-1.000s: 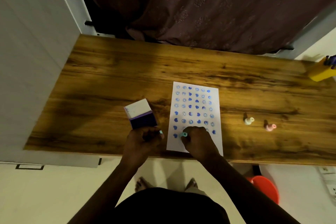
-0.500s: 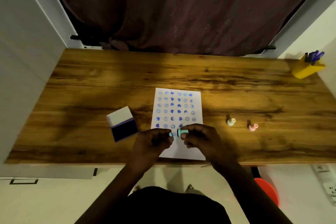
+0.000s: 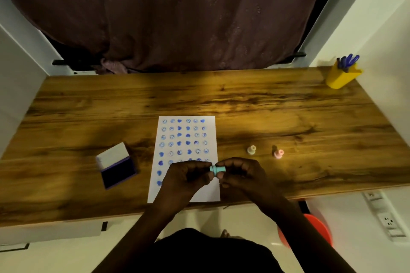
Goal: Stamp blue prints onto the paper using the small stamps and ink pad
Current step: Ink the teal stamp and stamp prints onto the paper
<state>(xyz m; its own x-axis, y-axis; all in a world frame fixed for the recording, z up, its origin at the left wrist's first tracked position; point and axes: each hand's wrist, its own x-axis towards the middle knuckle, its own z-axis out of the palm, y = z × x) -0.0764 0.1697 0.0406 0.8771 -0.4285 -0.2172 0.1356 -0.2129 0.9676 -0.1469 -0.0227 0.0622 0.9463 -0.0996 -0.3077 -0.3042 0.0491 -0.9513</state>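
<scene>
A white paper (image 3: 208, 193) covered with several rows of blue prints lies on the wooden desk (image 3: 221, 99). Above its lower part my left hand (image 3: 186, 178) and my right hand (image 3: 241, 175) meet, both pinching a small teal stamp (image 3: 217, 169) held sideways between the fingertips. The open ink pad (image 3: 117, 172), dark blue with a white lid raised behind it, sits left of the paper. A cream stamp (image 3: 251, 150) and a pink stamp (image 3: 278, 153) stand on the desk right of the paper.
A yellow pen holder (image 3: 341, 77) with blue pens stands at the desk's far right corner. A dark curtain (image 3: 177, 17) hangs behind the desk. White walls flank both sides. An orange bucket (image 3: 319, 230) sits on the floor below the right edge.
My right hand lifted the teal stamp off the paper, and my left hand came over from beside the ink pad to pinch it too. The view shifted, showing more of the desk's right end.
</scene>
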